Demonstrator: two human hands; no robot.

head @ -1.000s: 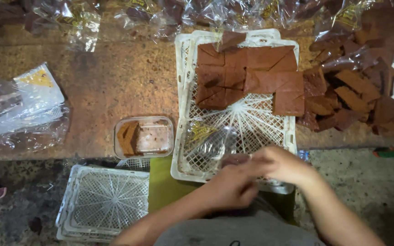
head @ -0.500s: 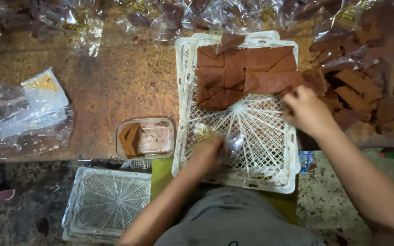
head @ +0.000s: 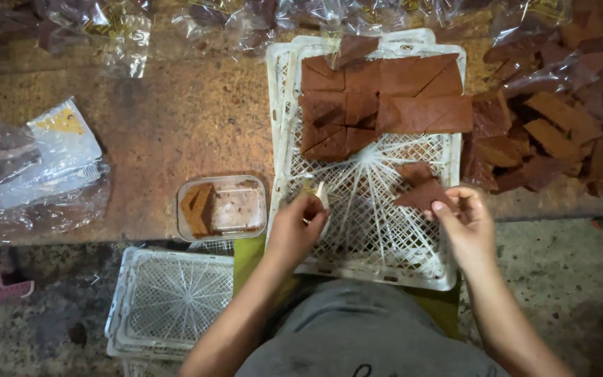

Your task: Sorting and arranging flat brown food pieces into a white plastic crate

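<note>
Your right hand (head: 463,225) is at the near right part of the white lattice tray (head: 284,105). Its fingers (head: 440,207) are pinched on a brown triangular slab piece (head: 421,196), which lies low over the tray's open mesh, with a second small brown piece (head: 415,172) just beyond it.

Your left hand (head: 300,229) is at the near left part of the same tray. Its fingers (head: 313,207) are closed around a small clear wrapper with a pale edge (head: 319,193); the wrapper stands up from the grip, just above the mesh.

The tray rests on the desk (head: 176,126) with its near edge overhanging toward your lap. The far half of the tray carries a layer of cut brown slabs (head: 385,94), squares and triangles lying flat and touching one another.

To the right of the tray, a loose heap of brown slab pieces (head: 553,136) lies on the desk, partly under clear film. To the left of the tray, a small clear plastic box (head: 222,207) holds a few brown pieces at its left end. Further left lies a crumpled clear bag (head: 36,174). Below the desk edge, a stack of empty white lattice trays (head: 169,300) sits on the floor.
</note>
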